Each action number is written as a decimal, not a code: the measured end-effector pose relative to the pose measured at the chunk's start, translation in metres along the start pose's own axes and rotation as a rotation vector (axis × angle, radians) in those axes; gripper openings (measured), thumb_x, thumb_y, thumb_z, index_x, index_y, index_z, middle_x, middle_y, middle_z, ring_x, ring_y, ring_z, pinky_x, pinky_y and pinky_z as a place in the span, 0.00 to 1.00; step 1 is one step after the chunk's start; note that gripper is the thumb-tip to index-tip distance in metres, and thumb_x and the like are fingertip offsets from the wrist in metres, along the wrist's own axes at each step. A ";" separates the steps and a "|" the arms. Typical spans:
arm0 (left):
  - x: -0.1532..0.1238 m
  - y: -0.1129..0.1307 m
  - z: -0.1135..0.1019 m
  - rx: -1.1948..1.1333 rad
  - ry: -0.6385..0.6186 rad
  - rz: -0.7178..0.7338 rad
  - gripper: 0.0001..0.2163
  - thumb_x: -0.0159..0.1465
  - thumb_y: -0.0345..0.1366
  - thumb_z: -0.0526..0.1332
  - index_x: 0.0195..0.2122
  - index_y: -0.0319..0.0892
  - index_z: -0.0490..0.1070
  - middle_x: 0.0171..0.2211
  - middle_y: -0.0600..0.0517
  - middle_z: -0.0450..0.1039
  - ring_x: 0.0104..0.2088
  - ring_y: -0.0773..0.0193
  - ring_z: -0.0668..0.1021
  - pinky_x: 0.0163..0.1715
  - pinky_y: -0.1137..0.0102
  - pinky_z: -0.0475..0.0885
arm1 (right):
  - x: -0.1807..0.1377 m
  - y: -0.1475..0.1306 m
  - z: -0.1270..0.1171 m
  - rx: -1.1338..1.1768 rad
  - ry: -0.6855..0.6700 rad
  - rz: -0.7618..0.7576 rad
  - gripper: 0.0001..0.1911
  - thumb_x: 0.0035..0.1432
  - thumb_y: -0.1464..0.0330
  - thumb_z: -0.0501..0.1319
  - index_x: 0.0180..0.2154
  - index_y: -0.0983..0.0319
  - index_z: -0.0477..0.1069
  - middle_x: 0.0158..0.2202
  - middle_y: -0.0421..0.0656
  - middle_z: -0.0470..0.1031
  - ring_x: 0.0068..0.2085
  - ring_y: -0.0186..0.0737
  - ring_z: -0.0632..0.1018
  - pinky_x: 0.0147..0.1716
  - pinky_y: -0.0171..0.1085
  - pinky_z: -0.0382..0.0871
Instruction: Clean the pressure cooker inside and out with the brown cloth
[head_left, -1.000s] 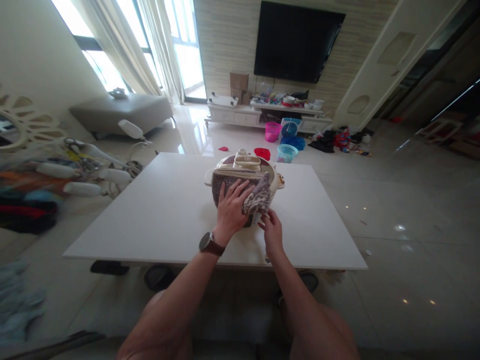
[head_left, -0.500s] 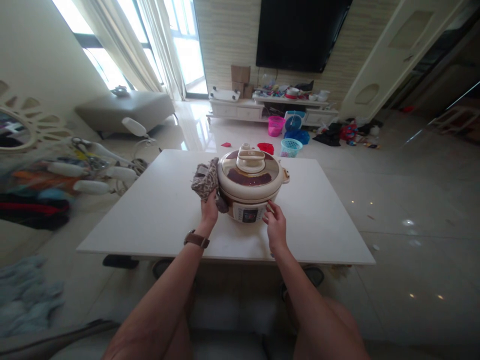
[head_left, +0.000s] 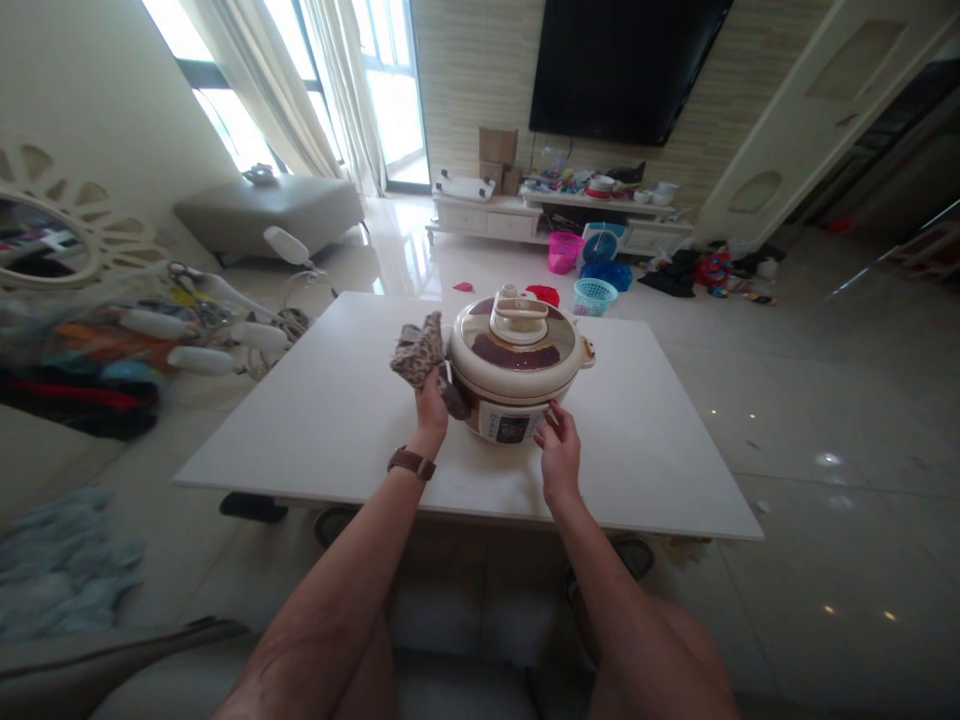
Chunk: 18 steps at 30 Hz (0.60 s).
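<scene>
1. A second ago the patterned cloth (head_left: 417, 350) lay draped over the front of the electric cooker (head_left: 517, 370) with the left hand (head_left: 432, 402) flat on it. Now the cloth is bunched up at the cooker's left side and the lid is uncovered. The right hand (head_left: 560, 452) has kept its place at the lower front.
2. The left hand, with a brown wristwatch (head_left: 411, 463) on its wrist, is closed around the cloth and presses against the cooker's left wall.
3. The right hand is loosely open and grips nothing, its fingertips touching the cooker just right of the control panel.
4. The white worktop (head_left: 330, 400) fills the middle of the frame, and the cooker stands on it just above the centre, towards its far edge.
5. From left to right the room shows a round white mirror frame (head_left: 52, 230), a grey bench (head_left: 270, 205), curtained windows, a low white TV console (head_left: 487, 215) under a wall television (head_left: 622, 60), and a pink basket (head_left: 564, 250) and a teal basket (head_left: 595, 296) on the glossy tiled floor.
6. The cooker is round and cream, with a brown ring on its lid, a cream top handle and a small front panel.
</scene>
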<state>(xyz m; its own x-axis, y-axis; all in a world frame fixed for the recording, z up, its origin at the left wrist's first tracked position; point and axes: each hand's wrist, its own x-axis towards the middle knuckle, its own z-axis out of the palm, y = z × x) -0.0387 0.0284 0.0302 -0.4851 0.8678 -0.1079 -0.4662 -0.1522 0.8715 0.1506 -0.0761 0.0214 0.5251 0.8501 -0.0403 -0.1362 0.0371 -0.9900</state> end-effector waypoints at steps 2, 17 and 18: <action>0.012 0.007 0.001 -0.154 0.012 -0.161 0.10 0.67 0.41 0.60 0.40 0.41 0.77 0.44 0.47 0.84 0.53 0.58 0.82 0.62 0.62 0.74 | 0.000 -0.001 0.000 0.003 -0.002 0.007 0.27 0.51 0.60 0.64 0.54 0.56 0.75 0.60 0.48 0.78 0.61 0.50 0.76 0.55 0.49 0.73; -0.017 -0.001 -0.002 -0.149 0.042 0.002 0.20 0.72 0.46 0.49 0.50 0.43 0.77 0.49 0.46 0.83 0.59 0.58 0.80 0.63 0.60 0.73 | -0.001 -0.005 0.002 0.020 0.009 0.025 0.25 0.51 0.61 0.63 0.52 0.56 0.76 0.57 0.47 0.79 0.59 0.49 0.77 0.55 0.48 0.73; -0.018 -0.004 -0.002 -0.113 0.056 0.047 0.19 0.73 0.46 0.49 0.51 0.43 0.76 0.50 0.46 0.83 0.61 0.59 0.79 0.65 0.60 0.71 | -0.001 -0.005 0.002 0.022 0.007 0.024 0.25 0.51 0.61 0.63 0.51 0.56 0.76 0.57 0.47 0.79 0.59 0.49 0.77 0.55 0.48 0.73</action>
<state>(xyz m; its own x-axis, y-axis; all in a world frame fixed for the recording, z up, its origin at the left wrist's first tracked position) -0.0299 0.0128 0.0276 -0.5474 0.8312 -0.0973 -0.5210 -0.2475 0.8169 0.1494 -0.0765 0.0271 0.5273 0.8472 -0.0647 -0.1668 0.0285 -0.9856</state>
